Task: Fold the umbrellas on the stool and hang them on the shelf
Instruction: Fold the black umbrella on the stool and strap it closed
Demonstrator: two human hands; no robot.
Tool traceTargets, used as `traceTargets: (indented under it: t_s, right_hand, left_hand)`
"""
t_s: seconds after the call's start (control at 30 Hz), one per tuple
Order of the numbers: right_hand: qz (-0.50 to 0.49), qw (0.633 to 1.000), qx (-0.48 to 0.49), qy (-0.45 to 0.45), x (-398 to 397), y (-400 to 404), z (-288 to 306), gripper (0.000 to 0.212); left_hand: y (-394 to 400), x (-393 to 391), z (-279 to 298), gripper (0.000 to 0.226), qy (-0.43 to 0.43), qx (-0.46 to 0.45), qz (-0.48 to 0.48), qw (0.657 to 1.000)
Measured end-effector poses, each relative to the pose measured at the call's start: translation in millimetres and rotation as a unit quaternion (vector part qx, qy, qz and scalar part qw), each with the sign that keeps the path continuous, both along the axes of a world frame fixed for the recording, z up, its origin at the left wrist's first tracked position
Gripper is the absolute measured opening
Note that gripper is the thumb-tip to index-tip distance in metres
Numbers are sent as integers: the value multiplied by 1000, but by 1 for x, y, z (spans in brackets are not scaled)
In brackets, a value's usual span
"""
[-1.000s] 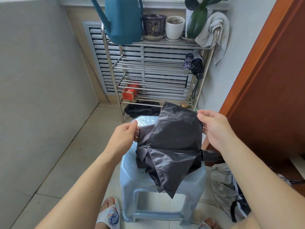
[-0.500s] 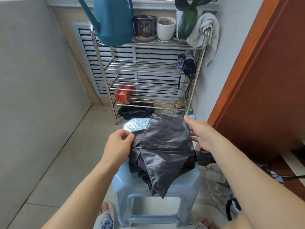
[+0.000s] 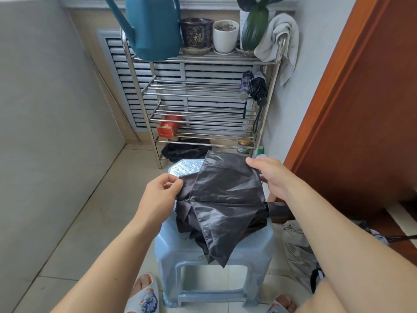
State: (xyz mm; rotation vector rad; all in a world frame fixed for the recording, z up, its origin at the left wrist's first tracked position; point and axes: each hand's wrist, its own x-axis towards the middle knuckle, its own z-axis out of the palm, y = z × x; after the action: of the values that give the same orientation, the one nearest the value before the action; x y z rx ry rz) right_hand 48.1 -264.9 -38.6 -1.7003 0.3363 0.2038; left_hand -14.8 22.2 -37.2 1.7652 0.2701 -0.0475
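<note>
A black collapsed umbrella (image 3: 225,199) lies across the light blue plastic stool (image 3: 255,247), its canopy loose and its black handle sticking out to the right. My left hand (image 3: 162,193) pinches the left corner of one canopy panel. My right hand (image 3: 268,175) grips the panel's far right corner, so the fabric is stretched between both hands. Behind the stool stands a steel wire shelf (image 3: 203,96). Two folded dark umbrellas (image 3: 253,86) hang from its right side.
A teal watering can (image 3: 153,26), plant pots and a white towel (image 3: 279,39) sit on top of the shelf; a red tin (image 3: 168,128) lies lower down. A grey umbrella (image 3: 297,251) lies on the floor at right by a wooden door (image 3: 361,98). A wall runs along the left.
Both hands lowered the canopy panel toward the stool and pulled it flatter. The camera tilted down slightly.
</note>
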Motion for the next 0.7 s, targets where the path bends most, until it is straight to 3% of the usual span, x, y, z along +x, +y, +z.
traceTargets:
  t_s: [0.3,0.4,0.53,0.7]
  right_hand:
    - [-125,988,-82,-38,10,5,-26,14]
    - [-119,993,-24,-4,13,-2,-26,15]
    - [-137,983,121,-10,9,-9,-8,20]
    - [-71,993,97,-4,-5,-13,7,28]
  left_hand:
    - [-3,-13,10,10,-10,44,66,997]
    - [0,-25,17,8,-15,40,47,998]
    - [-2,-37,20,4,5,37,-18,999]
    - [-5,-36,19,4,12,66,-27,997]
